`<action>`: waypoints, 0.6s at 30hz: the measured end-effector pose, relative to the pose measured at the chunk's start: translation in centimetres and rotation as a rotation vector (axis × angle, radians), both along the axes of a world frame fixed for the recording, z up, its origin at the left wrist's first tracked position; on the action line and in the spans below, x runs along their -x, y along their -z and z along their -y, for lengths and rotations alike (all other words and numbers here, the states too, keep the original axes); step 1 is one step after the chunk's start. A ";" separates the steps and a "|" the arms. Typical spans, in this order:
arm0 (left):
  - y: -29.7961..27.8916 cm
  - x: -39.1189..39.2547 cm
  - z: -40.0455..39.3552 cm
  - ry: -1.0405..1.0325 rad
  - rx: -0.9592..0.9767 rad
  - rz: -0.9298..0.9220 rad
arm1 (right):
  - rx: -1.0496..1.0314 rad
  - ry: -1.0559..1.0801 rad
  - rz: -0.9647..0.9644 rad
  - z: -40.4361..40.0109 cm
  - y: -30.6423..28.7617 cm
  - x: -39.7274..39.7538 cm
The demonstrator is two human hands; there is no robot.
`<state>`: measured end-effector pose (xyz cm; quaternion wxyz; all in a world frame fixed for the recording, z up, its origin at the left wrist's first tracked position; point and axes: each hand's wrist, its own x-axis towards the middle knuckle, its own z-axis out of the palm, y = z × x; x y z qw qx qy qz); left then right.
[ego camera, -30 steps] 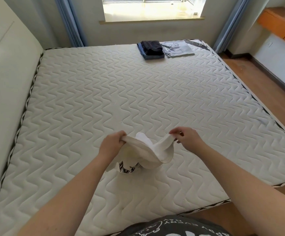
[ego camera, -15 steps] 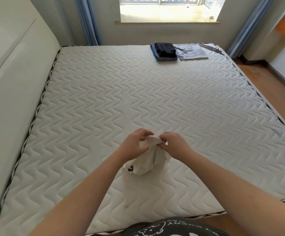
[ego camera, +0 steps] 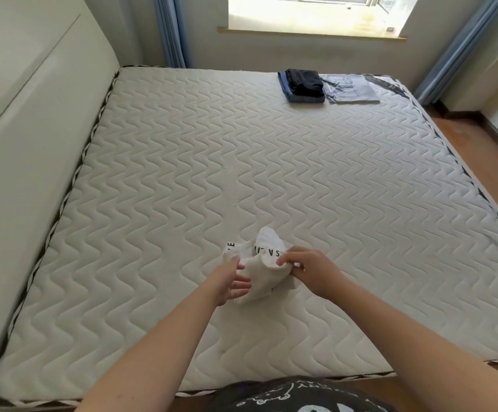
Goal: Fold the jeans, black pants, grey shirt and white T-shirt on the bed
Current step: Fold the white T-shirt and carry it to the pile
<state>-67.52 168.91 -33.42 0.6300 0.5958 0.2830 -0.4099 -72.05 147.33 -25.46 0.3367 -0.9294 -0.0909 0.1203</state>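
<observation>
Fingers (ego camera: 286, 258) pinching white T-shirt (ego camera: 259, 275), mid-bed (ego camera: 182, 173)

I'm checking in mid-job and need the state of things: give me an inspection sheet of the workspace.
Surface: quilted mattress, bare of sheets.
Job's things: white T-shirt bunched at the near middle, black lettering showing; black pants folded on top of the folded jeans at the far edge; grey shirt folded beside them.
Clutter: nothing seen.
Hands: right hand pinches the T-shirt's edge; left hand is against its side, fingers fairly straight.
Cables: nothing seen.
Surroundings: headboard on the left, window beyond the bed, blue curtains, wooden floor on the right.
</observation>
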 end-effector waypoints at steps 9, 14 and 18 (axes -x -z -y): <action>0.0 -1.2 1.2 0.429 -0.150 -0.056 | 0.139 -0.234 0.060 -1.5 0.6 2.4; 1.1 -1.5 1.9 0.709 -0.313 0.083 | 0.167 -0.333 0.072 -1.8 0.8 3.0; 2.0 -1.2 2.0 0.724 -0.311 0.151 | 0.188 -0.322 0.058 -1.5 1.0 3.4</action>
